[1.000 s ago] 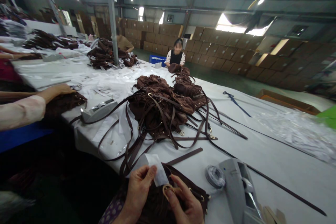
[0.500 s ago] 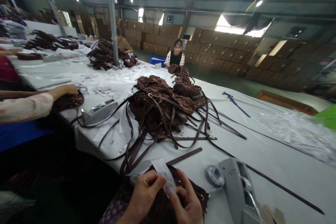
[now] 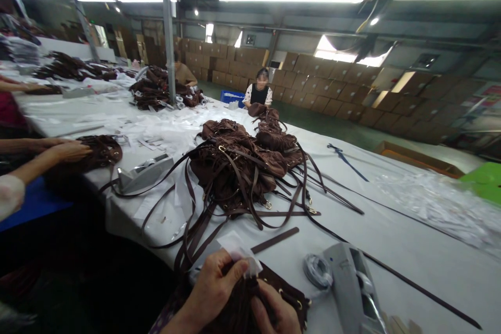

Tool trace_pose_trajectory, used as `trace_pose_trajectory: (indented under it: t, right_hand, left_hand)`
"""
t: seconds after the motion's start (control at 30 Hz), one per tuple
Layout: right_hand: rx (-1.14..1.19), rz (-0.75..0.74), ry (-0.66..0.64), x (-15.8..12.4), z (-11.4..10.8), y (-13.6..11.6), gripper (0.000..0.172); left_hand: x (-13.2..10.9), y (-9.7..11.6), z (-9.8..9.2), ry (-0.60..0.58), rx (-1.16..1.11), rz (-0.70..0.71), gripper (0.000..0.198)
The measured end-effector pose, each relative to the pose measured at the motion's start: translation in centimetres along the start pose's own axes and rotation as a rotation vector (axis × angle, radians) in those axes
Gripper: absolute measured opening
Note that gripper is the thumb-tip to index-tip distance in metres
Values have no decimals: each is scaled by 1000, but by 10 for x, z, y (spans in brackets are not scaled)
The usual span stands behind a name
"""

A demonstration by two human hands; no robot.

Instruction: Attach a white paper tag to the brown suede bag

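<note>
A dark brown drawstring bag (image 3: 285, 287) with gold eyelets lies at the table's near edge, under both my hands. My left hand (image 3: 213, 284) is closed, pinching a piece of white tissue paper (image 3: 237, 246) at the bag's gathered top. My right hand (image 3: 276, 308) is closed on the bag's brown material just below the paper; part of its fingers is hidden in the folds. A brown strap end (image 3: 276, 240) lies flat beyond the bag. To the right are a coil of grey tape (image 3: 318, 270) and a grey tape dispenser (image 3: 350, 287).
A heap of brown bags (image 3: 235, 167) with trailing straps fills the table's middle. Another tape dispenser (image 3: 146, 172) stands to its left, near a co-worker's hands (image 3: 64, 152) on a brown bag. Clear plastic bags (image 3: 438, 203) lie at the right. A person (image 3: 258, 91) sits across the table.
My right hand has moved from the white paper down onto the bag's material, its fingers closing. The co-worker's hands at left have shifted on their bag. The view has tilted slightly.
</note>
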State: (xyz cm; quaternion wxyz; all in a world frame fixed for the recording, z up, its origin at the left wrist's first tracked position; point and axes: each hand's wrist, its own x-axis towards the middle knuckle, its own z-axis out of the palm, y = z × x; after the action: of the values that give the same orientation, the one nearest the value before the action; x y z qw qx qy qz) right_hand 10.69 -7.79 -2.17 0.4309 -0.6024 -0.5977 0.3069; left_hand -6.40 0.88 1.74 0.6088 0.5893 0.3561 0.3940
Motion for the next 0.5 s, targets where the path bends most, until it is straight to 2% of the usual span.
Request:
trace_pose_trajectory:
  t: [0.1, 0.2, 0.33, 0.5]
  right_hand:
    - [-79, -22, 56, 3, -2, 2, 30]
    - [-58, 0, 138, 3, 1, -5, 33]
    - [74, 136, 317, 2, 8, -9, 46]
    - [270, 260, 362, 1, 14, -2, 63]
  left_hand:
    - [5, 5, 7, -34, 49, 40, 31]
    - [9, 7, 14, -113, 37, 42, 30]
    - [9, 11, 15, -232, 11, 57, 22]
    - [6, 17, 15, -268, 0, -23, 16]
